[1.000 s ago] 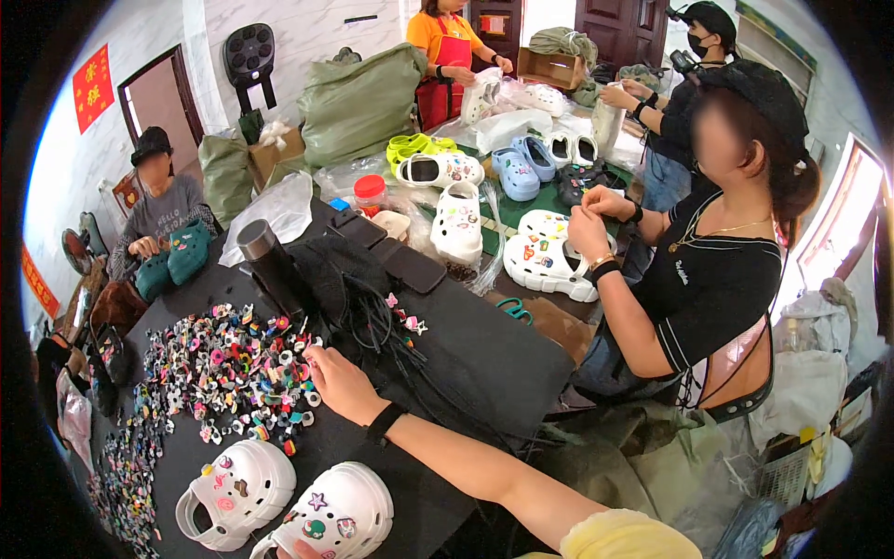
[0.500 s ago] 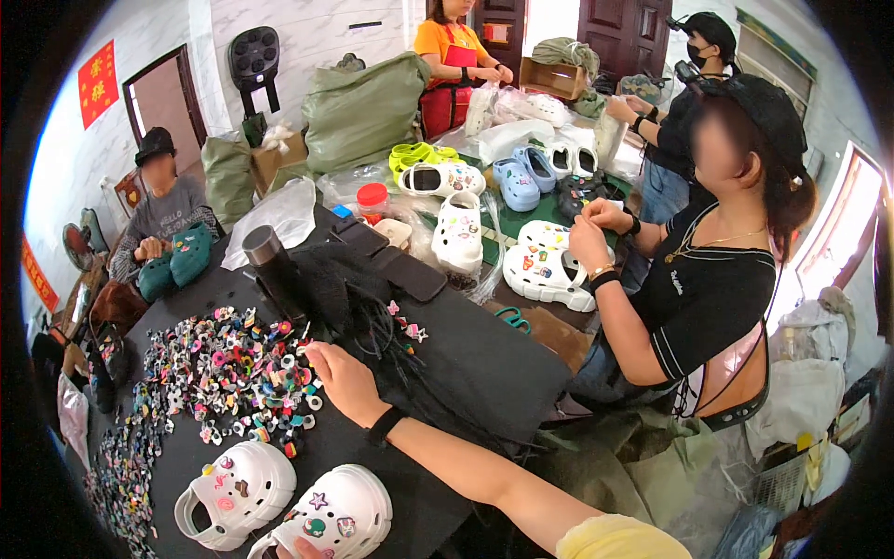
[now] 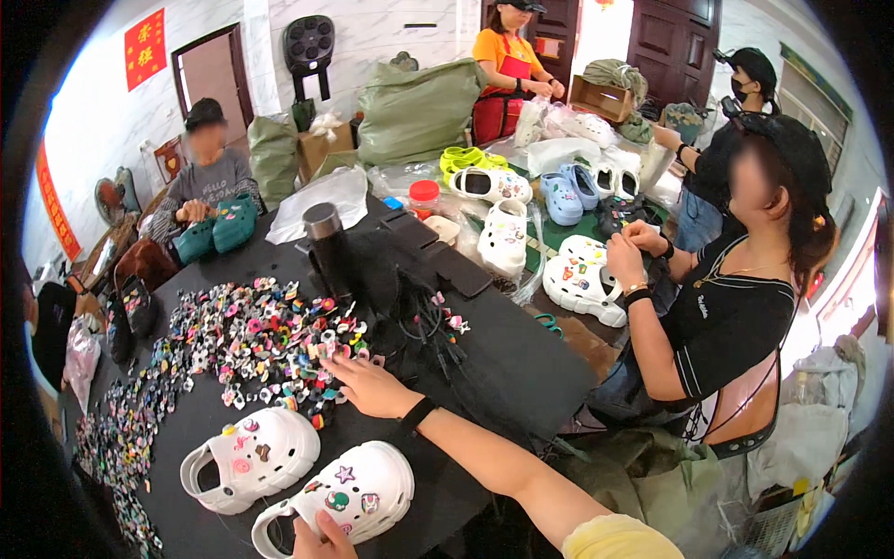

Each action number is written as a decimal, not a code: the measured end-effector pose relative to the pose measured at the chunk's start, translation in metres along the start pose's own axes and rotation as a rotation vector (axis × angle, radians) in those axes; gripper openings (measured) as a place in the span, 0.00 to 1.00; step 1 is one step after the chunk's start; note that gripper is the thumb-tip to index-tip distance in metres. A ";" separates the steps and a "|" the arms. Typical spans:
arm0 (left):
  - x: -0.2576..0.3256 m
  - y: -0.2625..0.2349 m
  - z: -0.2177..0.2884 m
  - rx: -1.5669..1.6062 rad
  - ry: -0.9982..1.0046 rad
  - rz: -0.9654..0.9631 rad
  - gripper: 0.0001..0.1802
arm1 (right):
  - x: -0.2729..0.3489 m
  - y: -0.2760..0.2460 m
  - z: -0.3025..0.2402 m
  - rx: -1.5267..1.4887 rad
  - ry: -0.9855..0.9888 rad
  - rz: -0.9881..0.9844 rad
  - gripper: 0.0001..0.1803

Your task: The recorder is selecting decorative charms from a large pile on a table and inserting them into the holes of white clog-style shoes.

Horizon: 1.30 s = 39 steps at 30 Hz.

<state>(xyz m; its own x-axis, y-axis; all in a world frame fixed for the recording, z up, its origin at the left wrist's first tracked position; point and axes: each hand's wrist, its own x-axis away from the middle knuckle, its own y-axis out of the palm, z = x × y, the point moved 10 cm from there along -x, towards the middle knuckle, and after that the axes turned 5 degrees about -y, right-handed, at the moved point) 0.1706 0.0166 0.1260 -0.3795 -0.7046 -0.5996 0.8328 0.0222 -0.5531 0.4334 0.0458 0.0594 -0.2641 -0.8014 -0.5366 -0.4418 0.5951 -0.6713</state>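
A white clog [image 3: 371,486] decorated with a star and other charms lies at the table's front. My left hand [image 3: 321,542], cut off by the lower edge, holds it at its opening. Another white clog [image 3: 256,458] with pink, brown and yellow charms sits just left of it. My right hand [image 3: 374,387], a black band on its wrist, reaches into the right side of a heap of small colourful shoe charms [image 3: 270,340]. Its fingers are stretched out and touch the charms; nothing is visibly gripped.
Beyond the heap stand a metal tumbler [image 3: 324,228] and black cords [image 3: 424,321]. Farther back are several clogs [image 3: 585,279], a red-lidded jar [image 3: 425,197] and a big green sack [image 3: 414,112]. A co-worker [image 3: 722,307] works at the right; another [image 3: 209,177] holds green clogs at the left.
The view has shifted, so the scene sits farther right. My right hand's fingers have spread out over the charms. More of my left hand shows on the clog.
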 end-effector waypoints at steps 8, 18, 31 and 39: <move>0.000 0.002 -0.010 0.034 -0.091 -0.038 0.15 | -0.001 -0.003 -0.004 0.138 -0.093 -0.111 0.23; 0.027 -0.015 0.002 0.005 0.035 -0.055 0.12 | 0.008 -0.004 0.027 -0.135 0.296 -0.110 0.21; 0.027 -0.014 0.006 -0.015 0.074 -0.039 0.12 | 0.010 -0.005 0.024 0.207 0.218 -0.001 0.08; 0.001 0.007 -0.015 0.319 -0.428 -0.381 0.11 | -0.004 -0.047 -0.002 -0.102 0.205 0.247 0.05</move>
<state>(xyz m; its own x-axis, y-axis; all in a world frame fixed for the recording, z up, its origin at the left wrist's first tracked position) 0.1696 0.0269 0.1131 -0.5327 -0.8429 -0.0764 0.7754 -0.4498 -0.4432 0.4535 0.0203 0.0942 -0.5365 -0.6349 -0.5560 -0.4233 0.7724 -0.4735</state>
